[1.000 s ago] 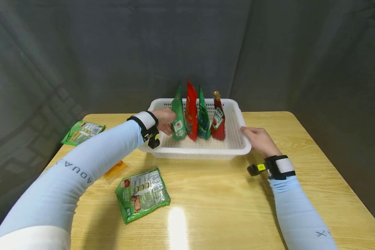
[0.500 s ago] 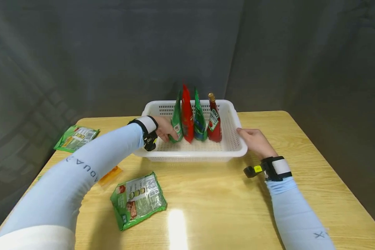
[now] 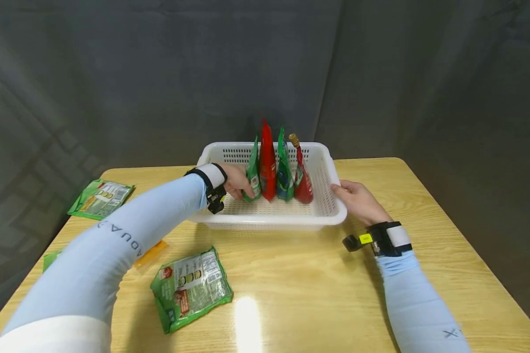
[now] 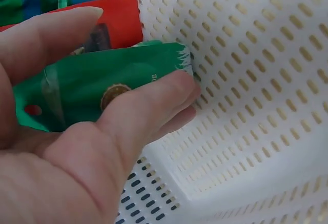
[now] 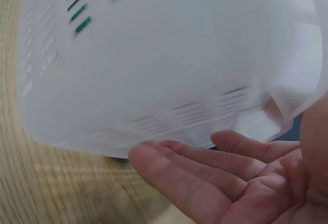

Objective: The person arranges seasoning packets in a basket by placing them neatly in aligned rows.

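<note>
My left hand is inside a white plastic basket, against a green pouch. In the left wrist view its fingers lie nearly straight across the pouch's face, the thumb apart in front of a red pouch. To the right in the basket stand a second green pouch and a Heinz ketchup bottle, its gold-capped neck leaning left. My right hand holds the basket's right rim by the thumb, its other fingers extended along the outer wall.
A green food packet lies flat on the wooden table in front of the basket. Another green packet lies at the left edge. An orange packet is partly hidden by my left forearm. Dark cloth hangs behind.
My left hand has lowered along the green pouch, and the pouches have shifted rightward within the basket. The ketchup bottle's label has turned rightward and its neck leans further left.
</note>
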`<state>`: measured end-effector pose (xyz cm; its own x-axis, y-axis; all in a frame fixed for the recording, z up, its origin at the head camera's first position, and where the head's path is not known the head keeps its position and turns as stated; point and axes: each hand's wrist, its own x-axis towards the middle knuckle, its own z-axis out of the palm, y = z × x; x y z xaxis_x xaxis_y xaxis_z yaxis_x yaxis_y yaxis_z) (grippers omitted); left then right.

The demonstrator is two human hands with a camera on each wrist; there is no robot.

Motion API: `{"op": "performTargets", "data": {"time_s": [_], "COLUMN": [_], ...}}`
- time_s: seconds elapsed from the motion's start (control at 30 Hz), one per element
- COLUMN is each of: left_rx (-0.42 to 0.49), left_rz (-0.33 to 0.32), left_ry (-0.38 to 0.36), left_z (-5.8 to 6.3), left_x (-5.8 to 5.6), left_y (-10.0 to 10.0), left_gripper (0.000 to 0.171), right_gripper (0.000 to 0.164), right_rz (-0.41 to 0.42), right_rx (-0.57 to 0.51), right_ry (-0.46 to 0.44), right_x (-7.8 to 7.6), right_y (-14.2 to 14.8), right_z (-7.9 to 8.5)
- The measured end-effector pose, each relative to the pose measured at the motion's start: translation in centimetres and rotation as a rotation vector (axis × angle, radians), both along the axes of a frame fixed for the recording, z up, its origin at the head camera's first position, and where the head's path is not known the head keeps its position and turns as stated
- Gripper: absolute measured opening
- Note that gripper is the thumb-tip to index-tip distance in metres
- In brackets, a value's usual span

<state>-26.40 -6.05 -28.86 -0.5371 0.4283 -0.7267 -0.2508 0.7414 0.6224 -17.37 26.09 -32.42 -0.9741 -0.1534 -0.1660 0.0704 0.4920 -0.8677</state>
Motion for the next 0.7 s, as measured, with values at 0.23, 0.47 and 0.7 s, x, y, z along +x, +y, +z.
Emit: {"op": "performTargets", "data": {"time_s": [0.23,0.47,0.7], "left_rx": [0.046,0.112,0.119], "left_rz": [0.040,0.037,0.069], "left_ry": [0.023,0.026,0.083], "left_z": [-3.1,-6.6,-11.9], "left_x": [-2.4,-4.9,-9.4], "left_y": [-0.6,-1.6,-3.2], "left_gripper": [0.052,0.054,0.059], "right_gripper": [0.062,0.061,0.063], "right_rz": [0.022,0.021,0.014], "right_rx": [-0.020,-0.016,-0.039], "right_ry": [0.000,-0.019,-0.016], "right_x": [-0.2,-0.6,-1.1], "right_y": [-0.3,-0.1,0.0], "right_z": [0.0,-0.1,-0.4]}}
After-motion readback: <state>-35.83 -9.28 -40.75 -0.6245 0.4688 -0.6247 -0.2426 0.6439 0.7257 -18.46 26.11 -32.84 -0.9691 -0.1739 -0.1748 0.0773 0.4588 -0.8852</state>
